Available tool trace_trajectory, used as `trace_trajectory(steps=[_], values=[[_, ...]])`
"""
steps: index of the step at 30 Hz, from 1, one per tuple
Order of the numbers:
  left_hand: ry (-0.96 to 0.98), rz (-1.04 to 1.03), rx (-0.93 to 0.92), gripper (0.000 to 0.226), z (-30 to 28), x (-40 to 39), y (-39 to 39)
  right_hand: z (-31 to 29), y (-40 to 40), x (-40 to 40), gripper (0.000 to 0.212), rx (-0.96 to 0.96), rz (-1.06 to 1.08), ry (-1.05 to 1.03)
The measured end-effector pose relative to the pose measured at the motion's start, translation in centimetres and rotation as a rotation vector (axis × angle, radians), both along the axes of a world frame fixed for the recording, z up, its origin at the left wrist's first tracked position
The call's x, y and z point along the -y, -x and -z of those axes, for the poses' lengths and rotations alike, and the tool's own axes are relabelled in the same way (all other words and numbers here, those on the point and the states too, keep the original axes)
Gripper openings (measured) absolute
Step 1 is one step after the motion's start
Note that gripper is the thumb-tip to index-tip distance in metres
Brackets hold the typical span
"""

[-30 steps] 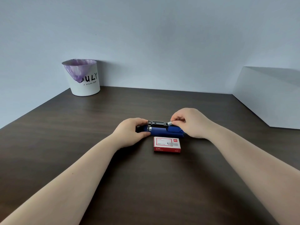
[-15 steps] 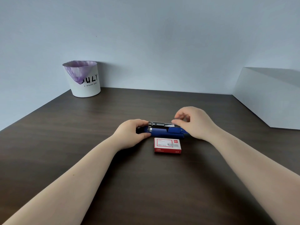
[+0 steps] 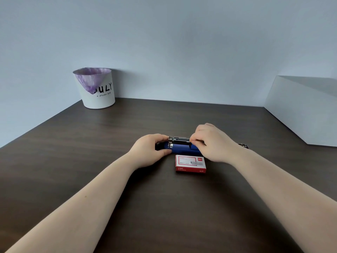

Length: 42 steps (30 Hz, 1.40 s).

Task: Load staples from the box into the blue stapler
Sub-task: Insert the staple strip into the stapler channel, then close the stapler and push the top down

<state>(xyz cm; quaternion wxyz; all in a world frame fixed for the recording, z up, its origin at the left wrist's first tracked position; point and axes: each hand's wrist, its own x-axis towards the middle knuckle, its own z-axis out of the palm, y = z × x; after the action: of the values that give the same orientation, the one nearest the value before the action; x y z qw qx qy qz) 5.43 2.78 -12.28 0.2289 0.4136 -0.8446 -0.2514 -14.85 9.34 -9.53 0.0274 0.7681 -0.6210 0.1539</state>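
Stapler [image 3: 184,149] open on table [image 3: 91,152], just behind staple box [image 3: 190,163]. L hand [image 3: 150,151] clamps its front end; R hand [image 3: 212,143] fingertips pinched at metal magazine [image 3: 179,140], staples not discernible. Step: prob seating strip in channel. Next: align, slide fwd, close top.

stapler [image 3: 184,149] mid-table [image 3: 73,161] | staple box [image 3: 190,163] just before it | bin [image 3: 96,88] far-left corner

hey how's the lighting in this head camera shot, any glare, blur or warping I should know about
Head view: soft, even light, no harsh glare; faint shadows under both forearms on the dark table. Wide-angle warping bows the table's edges. Small print on the staple box is illegible; the right hand hides part of the blue stapler.
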Motion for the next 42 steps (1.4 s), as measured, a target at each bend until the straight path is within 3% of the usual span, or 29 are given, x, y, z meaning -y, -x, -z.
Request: trace_trajectory(steps=[13, 19, 22, 24, 28, 33, 36, 42], values=[[0.024, 0.000, 0.016, 0.037, 0.0, -0.2, 0.0, 0.0, -1.6, 1.2, 0.026, 0.021, -0.059, -0.048], [0.029, 0.003, 0.014, 0.035, 0.1, 0.0, 0.0, -1.1, 1.6, -1.2, 0.023, 0.120, 0.072, 0.062], [0.033, -0.002, 0.016, 0.035, 0.0, 0.0, 0.1, -0.9, 4.4, -2.3, 0.047, -0.111, 0.218, -0.080], [0.037, -0.007, 0.023, 0.036, 0.1, 0.0, 0.1, -0.4, 5.5, -2.9, 0.046, -0.218, 0.286, -0.188], [0.045, -0.009, 0.024, 0.035, 0.2, 0.0, 0.2, 0.0, 6.2, -2.9, 0.030, -0.117, 0.326, -0.227], [0.049, -0.034, 0.027, 0.035, 0.4, 0.2, 0.3, -0.4, 6.2, -2.5, 0.031, -0.083, 0.322, -0.245], [0.049, -0.036, 0.018, 0.033, 0.4, 0.1, 0.2, -1.5, 6.7, -2.7, 0.037, 0.034, 0.337, -0.251], [0.047, -0.033, 0.022, 0.033, 0.4, 0.1, 0.3, -4.2, 6.6, -3.4, 0.047, 0.367, 0.318, -0.005]])
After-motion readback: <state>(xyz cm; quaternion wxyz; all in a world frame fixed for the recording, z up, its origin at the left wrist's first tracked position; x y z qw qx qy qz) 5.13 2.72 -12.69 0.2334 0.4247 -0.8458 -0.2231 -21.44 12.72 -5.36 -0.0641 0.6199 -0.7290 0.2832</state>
